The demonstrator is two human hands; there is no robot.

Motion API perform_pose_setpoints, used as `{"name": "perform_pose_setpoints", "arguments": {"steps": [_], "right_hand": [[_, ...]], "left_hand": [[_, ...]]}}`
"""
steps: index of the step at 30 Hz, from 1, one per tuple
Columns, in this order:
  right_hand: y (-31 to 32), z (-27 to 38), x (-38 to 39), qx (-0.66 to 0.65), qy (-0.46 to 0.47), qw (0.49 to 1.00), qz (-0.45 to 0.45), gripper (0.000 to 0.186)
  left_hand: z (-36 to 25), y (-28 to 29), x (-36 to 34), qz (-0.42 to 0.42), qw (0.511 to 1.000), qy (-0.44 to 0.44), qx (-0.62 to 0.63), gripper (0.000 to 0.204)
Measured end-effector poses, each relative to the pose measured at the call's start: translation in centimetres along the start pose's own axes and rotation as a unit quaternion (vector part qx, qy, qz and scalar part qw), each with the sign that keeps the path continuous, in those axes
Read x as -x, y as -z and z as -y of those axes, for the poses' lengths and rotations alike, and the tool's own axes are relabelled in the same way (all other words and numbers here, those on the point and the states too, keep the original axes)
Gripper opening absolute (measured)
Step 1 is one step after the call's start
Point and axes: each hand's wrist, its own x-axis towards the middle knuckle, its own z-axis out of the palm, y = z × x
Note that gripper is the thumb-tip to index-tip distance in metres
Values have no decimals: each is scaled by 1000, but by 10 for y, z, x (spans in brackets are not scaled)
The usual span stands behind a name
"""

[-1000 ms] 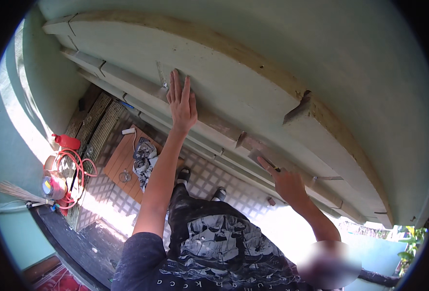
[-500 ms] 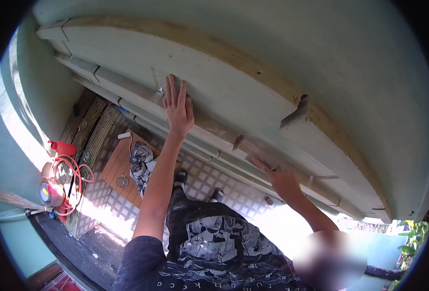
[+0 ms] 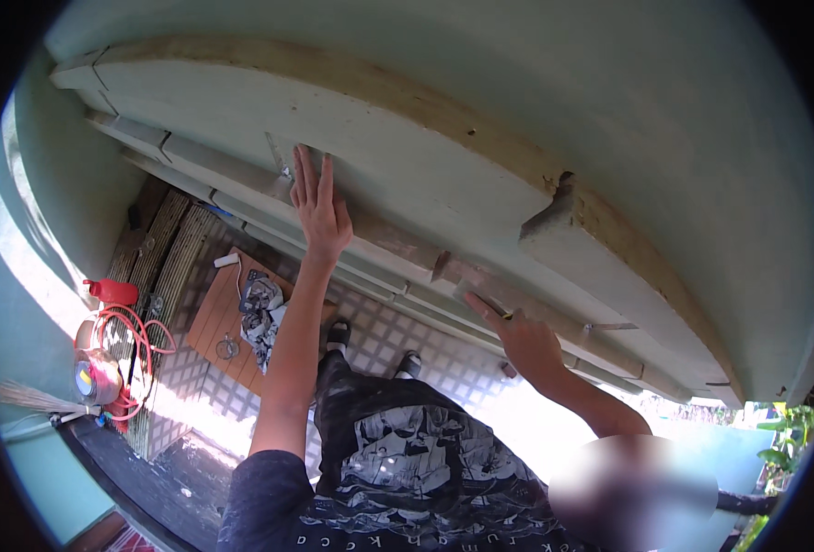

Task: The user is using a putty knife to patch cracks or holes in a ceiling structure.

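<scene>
Green wall [image 3: 407, 166]: left grip [image 3: 321, 216] spread against it, right grip [image 3: 528, 344] pinching perhaps a scraper [image 3: 507, 316].

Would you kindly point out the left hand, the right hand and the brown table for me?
Left hand [image 3: 323, 223]: head view, on the back of the hand.
Right hand [image 3: 532, 347]: head view, on the back of the hand.
Brown table [image 3: 215, 316]: head view, on a bare part of its top.
</scene>
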Motion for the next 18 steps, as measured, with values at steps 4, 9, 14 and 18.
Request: {"name": "perform_pose_setpoints", "arguments": {"steps": [4,9,14,18], "right_hand": [[-3,-8,12,17,7,1000,9,90],[-10,8,-18,-32,12,999,-37,89],[-1,7,-16,-30,26,999,-2,90],[6,-10,3,-13,38,998,39,91]], "left_hand": [[2,-1,1,-3,1000,-9,-6,71],[-4,-3,-3,3,1000,-2,-7,70],[6,-1,4,4,1000,-9,-6,68],[1,-4,4,9,1000,-6,-10,67]]}}
